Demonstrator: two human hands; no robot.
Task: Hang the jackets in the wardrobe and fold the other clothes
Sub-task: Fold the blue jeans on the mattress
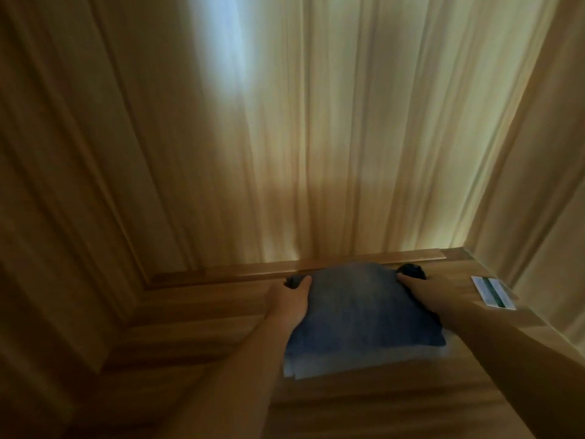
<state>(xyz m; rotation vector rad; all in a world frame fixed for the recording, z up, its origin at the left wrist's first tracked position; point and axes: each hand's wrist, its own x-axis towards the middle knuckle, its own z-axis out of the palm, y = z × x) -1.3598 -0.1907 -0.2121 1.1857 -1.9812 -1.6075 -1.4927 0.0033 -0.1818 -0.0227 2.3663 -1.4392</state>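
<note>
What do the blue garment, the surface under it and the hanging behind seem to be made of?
Blue garment: soft matte fabric, perhaps denim; it drapes and folds.
Surface: wood or wood-look, with grain streaks and a slight sheen.
Curtain: thin cloth; light glows through its pleats.

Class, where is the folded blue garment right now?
The folded blue garment lies low and centre on the wooden surface, between both hands, before the curtain.

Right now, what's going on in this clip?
A person has both hands on a folded blue garment lying on a wooden surface in front of a curtain. The left hand holds its left edge, the right hand its right. Lighter cloth shows underneath. A small card lies to the right.
</note>
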